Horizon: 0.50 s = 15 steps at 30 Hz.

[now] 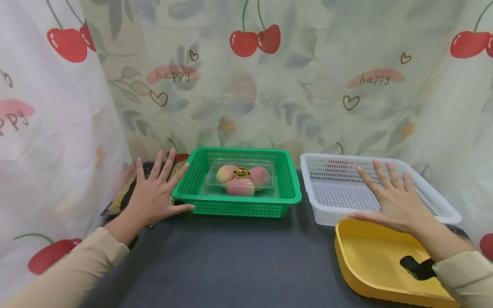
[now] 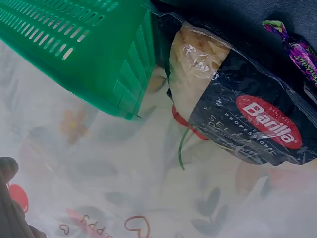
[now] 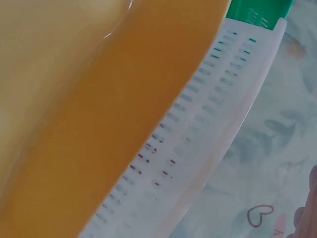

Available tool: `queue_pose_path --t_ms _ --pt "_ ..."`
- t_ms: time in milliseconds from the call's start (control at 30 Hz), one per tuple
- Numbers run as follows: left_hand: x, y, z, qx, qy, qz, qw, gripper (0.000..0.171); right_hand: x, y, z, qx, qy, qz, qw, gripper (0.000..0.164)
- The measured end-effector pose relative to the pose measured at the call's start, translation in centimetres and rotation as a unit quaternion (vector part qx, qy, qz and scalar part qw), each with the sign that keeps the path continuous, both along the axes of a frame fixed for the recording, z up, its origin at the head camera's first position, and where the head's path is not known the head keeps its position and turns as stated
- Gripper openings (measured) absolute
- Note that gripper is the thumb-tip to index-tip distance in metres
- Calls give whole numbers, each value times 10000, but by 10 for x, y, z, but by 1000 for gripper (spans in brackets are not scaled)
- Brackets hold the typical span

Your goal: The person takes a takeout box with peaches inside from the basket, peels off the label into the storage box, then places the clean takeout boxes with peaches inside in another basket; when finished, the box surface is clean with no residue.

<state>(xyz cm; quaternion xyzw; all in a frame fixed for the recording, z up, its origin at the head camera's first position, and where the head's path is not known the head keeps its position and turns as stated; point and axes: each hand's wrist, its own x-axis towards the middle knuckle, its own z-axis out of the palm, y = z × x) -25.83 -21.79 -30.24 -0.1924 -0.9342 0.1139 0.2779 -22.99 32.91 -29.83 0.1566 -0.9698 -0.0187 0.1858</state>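
My left hand point(image 1: 154, 194) is held up with its fingers spread, in front of the left end of a green basket point(image 1: 235, 209). Inside that basket lies a clear plastic box point(image 1: 215, 175) with three peaches point(image 1: 240, 187) and a black and gold label. My right hand point(image 1: 398, 203) is also raised with fingers apart, over the front of a white basket point(image 1: 339, 194) and the back of a yellow tray point(image 1: 369, 250). Neither hand holds anything. In the left wrist view, a dark Barilla pasta bag point(image 2: 237, 99) lies beside the green basket, partly hidden behind my left hand in the head view.
A purple candy wrapper point(image 2: 302, 57) lies near the pasta bag. The dark grey tabletop point(image 1: 239, 261) stretches in front of the baskets. A cherry-print curtain point(image 1: 292, 85) closes off the back and both sides.
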Motion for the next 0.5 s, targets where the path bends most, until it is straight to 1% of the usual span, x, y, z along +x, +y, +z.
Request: queue_pose_path --t_ms 133,200,300,367,433,500 --pt "-2 3 1 32 -88 23 10000 104 -4 -9 0 -85 -114 30 9999 107" --pt "-4 5 3 123 -216 16 9997 101 -6 -17 1 -174 -214 69 9996 105" --pt "-8 9 7 286 -505 40 9983 98 -10 -32 4 -351 -379 120 9986 103" --pt "-10 13 11 339 -740 120 9966 96 -13 -44 8 -449 -503 108 9977 102" --pt "-14 17 15 367 -993 205 9942 95 -16 -55 12 -551 -646 117 9963 101" --pt "-19 22 19 403 -1336 266 9899 92 -20 -68 16 -690 -828 148 9941 99"
